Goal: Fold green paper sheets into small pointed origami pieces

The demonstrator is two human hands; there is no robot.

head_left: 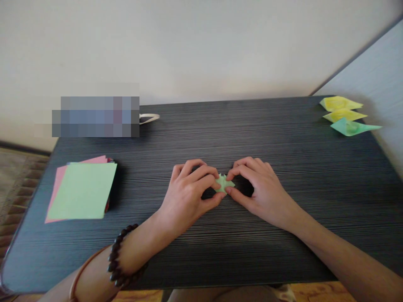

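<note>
A small folded piece of light green paper (224,183) is held between both hands over the middle of the dark table. My left hand (189,188) pinches its left side between thumb and fingers; a dark bead bracelet circles that wrist. From the other side, my right hand (256,188) grips the paper's right part with thumb and index finger. Fingertips cover part of the folds, while a pointed end sticks out to the right.
A stack of square paper (83,191), green on top with pink beneath, lies on the table (195,134) at left. Two yellow folded paper boats (341,103) and a green one (349,127) sit at the back right. Behind stands a wall; a blurred-out object (96,117) is back left.
</note>
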